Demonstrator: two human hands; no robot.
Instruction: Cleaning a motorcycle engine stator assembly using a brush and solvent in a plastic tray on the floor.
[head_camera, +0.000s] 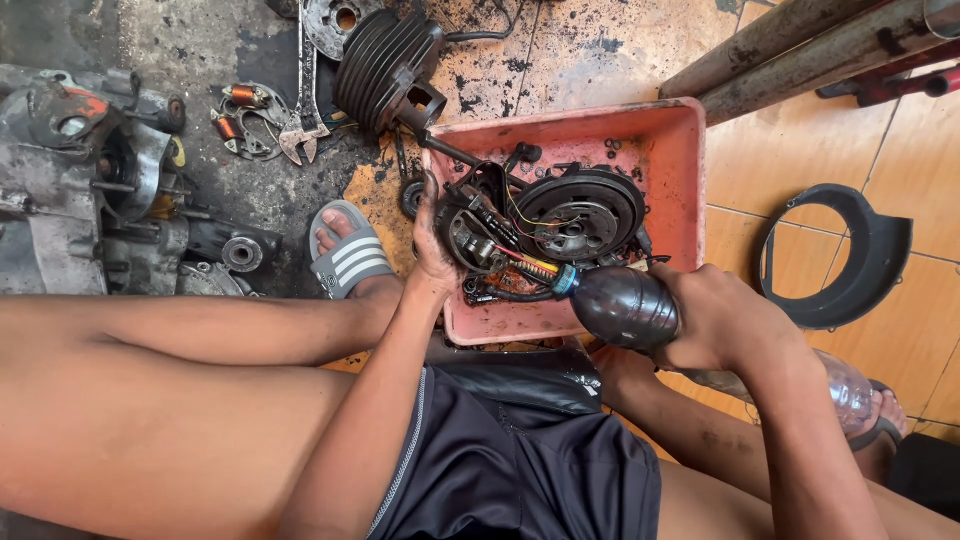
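Observation:
My left hand (432, 250) grips the left edge of a dark, oily stator plate with coils and coloured wires (480, 235), holding it over a pink plastic tray (668, 150). A black round flywheel part (580, 212) lies in the tray beside it. My right hand (715, 320) is wrapped around a dark plastic bottle (625, 305) tipped on its side, its blue neck pointing at the wired part.
A finned engine cylinder (385, 65) lies behind the tray. An engine case (90, 190), a wrench (303, 125) and a small coil plate (245, 120) lie at the left. A black curved cover (870, 255) lies on the tiles at right. Metal pipes (800, 50) cross the top right.

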